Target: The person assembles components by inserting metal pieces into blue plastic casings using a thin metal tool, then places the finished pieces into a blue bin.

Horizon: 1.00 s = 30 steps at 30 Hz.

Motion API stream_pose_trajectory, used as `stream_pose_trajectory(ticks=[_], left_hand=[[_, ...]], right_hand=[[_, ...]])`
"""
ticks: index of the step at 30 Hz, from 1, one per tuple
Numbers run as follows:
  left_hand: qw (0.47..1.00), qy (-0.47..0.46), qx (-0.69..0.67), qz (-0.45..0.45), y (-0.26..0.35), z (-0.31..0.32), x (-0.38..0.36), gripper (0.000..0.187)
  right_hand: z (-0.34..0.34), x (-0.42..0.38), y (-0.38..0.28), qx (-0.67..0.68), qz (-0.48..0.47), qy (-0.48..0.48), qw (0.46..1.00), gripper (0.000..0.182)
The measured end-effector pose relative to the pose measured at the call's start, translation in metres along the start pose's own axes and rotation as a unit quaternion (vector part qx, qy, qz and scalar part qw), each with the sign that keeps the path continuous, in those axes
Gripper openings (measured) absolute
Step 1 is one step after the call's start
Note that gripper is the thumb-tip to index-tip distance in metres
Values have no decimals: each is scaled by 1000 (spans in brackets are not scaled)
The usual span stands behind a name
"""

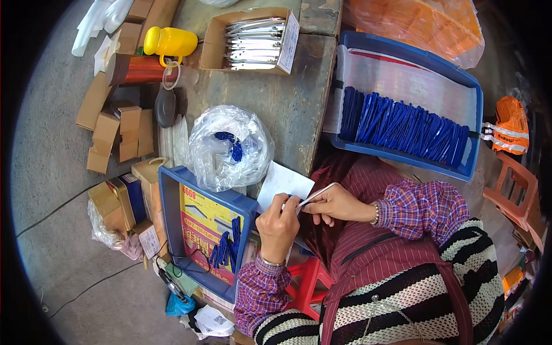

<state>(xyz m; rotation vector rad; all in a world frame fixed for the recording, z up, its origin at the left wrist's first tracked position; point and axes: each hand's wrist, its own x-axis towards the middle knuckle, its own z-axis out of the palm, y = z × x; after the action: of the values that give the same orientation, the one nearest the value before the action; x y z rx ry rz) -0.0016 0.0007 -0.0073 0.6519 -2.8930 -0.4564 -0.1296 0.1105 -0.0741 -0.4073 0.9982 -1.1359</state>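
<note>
My right hand [336, 204] is closed around a thin silver metal piece [317, 193], which slants down to the left. The fingers of my left hand [278, 225] pinch together at its lower end. A small dark part shows between the fingertips, too hidden to name. Under the fingers lies a white sheet [286, 183] at the table's edge. Just beyond is a clear plastic bag [201, 158] with small blue pieces in it. By my left wrist, a blue tray [167, 213] holds a printed sheet and several slim blue pieces [227, 244].
A blue bin [475, 115] with many slim blue pieces stands at right. On the wooden table [259, 92] is a cardboard box [214, 34] of silver metal pieces. A yellow-lidded bottle [172, 43], cartons [103, 138], a red stool [313, 282] and orange bags [422, 26] are around.
</note>
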Motion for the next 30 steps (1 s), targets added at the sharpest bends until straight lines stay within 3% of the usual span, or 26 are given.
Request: stream_pose_trajectory(ticks=[23, 30], left_hand=[[999, 15, 23, 35, -3, 1, -2, 16], [999, -30, 11, 14, -4, -4, -5, 15]], right_hand=[[0, 1, 0, 10, 1, -4, 1000, 22], [0, 2, 10, 32, 33, -15, 999, 23]])
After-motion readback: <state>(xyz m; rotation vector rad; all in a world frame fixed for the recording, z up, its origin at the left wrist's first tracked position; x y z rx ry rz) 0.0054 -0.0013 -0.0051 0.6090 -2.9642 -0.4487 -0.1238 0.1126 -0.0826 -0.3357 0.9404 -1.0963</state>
